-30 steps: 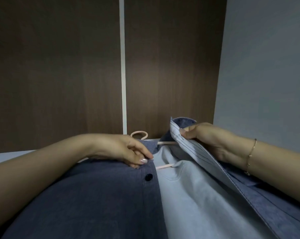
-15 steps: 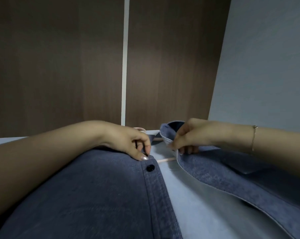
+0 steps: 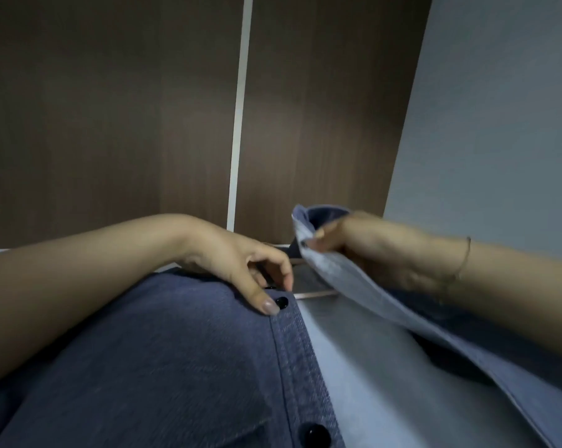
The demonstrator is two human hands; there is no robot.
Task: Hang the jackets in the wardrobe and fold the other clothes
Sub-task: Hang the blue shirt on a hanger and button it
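Jacket (image 3: 163, 367) lying flat, front open, right up against wardrobe doors (image 3: 144, 124). Left hand (image 3: 237, 270) loosely curled, fingertips resting on left panel beside top button (image 3: 281, 302), gripping nothing. Right hand (image 3: 363, 250) pinching lifted right front edge near collar. Pinkish hanger (image 3: 315, 294) peeking out between panels.

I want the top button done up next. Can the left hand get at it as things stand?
Probably yes. The left hand rests on the jacket with a fingertip beside the top button; nothing covers it. The right hand holds the other front panel lifted clear.
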